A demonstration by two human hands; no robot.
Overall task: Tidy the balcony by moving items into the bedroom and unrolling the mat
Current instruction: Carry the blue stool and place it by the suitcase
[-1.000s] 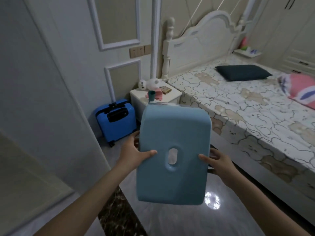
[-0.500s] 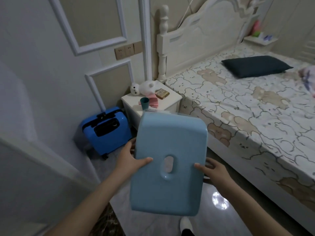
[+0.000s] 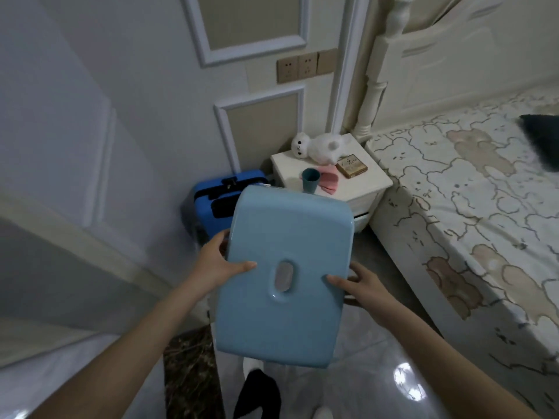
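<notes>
A light blue plastic stool [image 3: 284,276] is held in front of me, its flat seat with an oval hand hole facing the camera. My left hand [image 3: 217,261] grips its left edge, thumb on the seat. My right hand [image 3: 360,282] grips the right edge, thumb on top and fingers behind. The stool's legs are hidden behind the seat. No mat is in view.
A blue suitcase [image 3: 211,201] stands against the wall behind the stool. A white nightstand [image 3: 357,189] holds a plush toy [image 3: 320,146], a teal cup [image 3: 311,180], a pink cloth and a small box. The bed [image 3: 472,201] fills the right. Glossy floor [image 3: 378,373] lies below, a dark threshold strip [image 3: 190,373] at lower left.
I have walked further into the bedroom; the nightstand, suitcase and bed look nearer and the view has tilted down. Both hands keep the same grip on the stool.
</notes>
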